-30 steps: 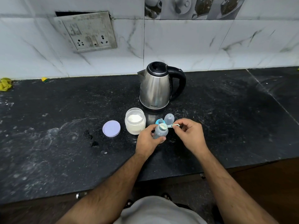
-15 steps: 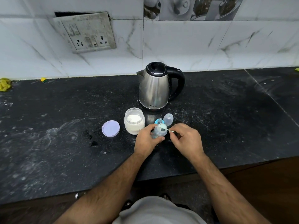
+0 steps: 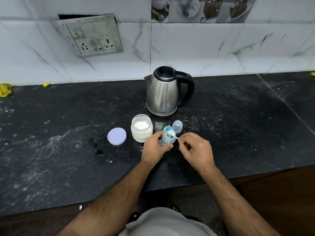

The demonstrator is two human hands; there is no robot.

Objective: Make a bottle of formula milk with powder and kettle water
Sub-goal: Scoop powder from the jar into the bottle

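My left hand (image 3: 153, 148) grips a small clear baby bottle (image 3: 167, 139) standing on the black counter (image 3: 68, 159). My right hand (image 3: 196, 149) pinches the handle of a small scoop (image 3: 172, 134) whose bowl sits over the bottle's mouth. Just left stands an open glass jar (image 3: 141, 128) of white powder, its lilac lid (image 3: 117, 136) flat beside it. Behind the bottle are a blue teat ring (image 3: 167, 128) and a clear cap (image 3: 177, 126). A steel kettle (image 3: 162, 93) with a black handle stands farther back, lid closed.
A tiled wall with a socket plate (image 3: 92, 35) rises behind the counter. A yellow cloth (image 3: 5, 90) lies at the far left by the wall. The counter's front edge runs just below my forearms.
The scoop has tipped from level beside the bottle to over its mouth, and my right hand has dropped slightly toward me. My left hand keeps its hold on the bottle.
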